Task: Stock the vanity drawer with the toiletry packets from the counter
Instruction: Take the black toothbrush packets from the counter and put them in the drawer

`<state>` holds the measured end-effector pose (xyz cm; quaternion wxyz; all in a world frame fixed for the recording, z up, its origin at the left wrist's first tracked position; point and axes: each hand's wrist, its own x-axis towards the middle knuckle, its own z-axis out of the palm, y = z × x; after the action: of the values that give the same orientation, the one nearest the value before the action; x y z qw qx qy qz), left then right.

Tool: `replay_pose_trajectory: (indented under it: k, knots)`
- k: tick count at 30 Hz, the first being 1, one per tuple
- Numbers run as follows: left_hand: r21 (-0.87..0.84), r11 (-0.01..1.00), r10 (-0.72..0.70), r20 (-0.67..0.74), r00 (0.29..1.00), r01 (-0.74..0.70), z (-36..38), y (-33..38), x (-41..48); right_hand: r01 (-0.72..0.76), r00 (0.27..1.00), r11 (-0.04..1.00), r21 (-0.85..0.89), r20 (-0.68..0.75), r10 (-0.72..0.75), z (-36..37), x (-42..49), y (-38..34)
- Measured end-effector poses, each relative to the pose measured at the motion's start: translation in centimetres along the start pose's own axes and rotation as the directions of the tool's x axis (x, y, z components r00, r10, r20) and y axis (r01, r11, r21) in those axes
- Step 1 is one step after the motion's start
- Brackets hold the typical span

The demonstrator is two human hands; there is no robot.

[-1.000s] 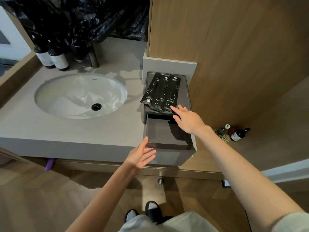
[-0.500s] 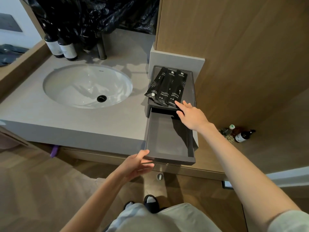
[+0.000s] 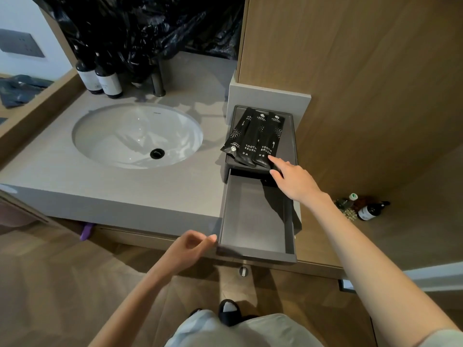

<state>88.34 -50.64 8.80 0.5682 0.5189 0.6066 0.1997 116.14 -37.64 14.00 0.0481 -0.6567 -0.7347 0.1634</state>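
Got left hand [image 3: 188,249] loosely curled, empty, by the front corner of the open grey rectangular drawer [image 3: 255,255]. Further back, right hand [image 3: 295,181], fingers straight, touching glossy black toothbrush packets [image 3: 255,139] up on the dark tray [image 3: 288,136]. Pickup stage probably; gotta pinch next.

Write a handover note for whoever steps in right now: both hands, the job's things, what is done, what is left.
Left hand: loosely curled, holding nothing, by the front left corner of the drawer.
Right hand: fingers extended, index tip at the near end of the rightmost of three black packets.
The packets lie side by side on the dark tray above the drawer.
Done: drawer pulled out; no packets in it.
Left: move all three packets into it.
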Motion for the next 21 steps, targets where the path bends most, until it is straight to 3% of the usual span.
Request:
replay_pose_trajectory:
  k: [4, 10, 16, 21]
  knots:
    - [-0.041, 0.995, 0.083, -0.238, 0.968, -0.096, -2.4, 3.1, 3.0, -0.029, 0.99, 0.981, 0.191, -0.13, 0.054, -0.6, 0.6, -0.4]
    - [-0.029, 0.969, 0.219, -0.359, 0.907, -0.246, -3.0, 12.5, 10.6, -0.075, 0.959, 0.903, 0.424, -0.217, 0.181, -1.0, 4.0, -2.1]
    - [0.281, 0.939, 0.293, -0.356, 0.887, -0.197, -2.3, 15.7, 18.0, -0.236, 0.928, 0.856, 0.46, -0.154, 0.339, -0.3, 7.6, -2.9]
    - [0.296, 0.945, 0.235, -0.302, 0.924, -0.143, -2.2, 15.1, 20.6, -0.28, 0.92, 0.864, 0.418, -0.141, 0.367, -0.2, 9.1, -2.4]
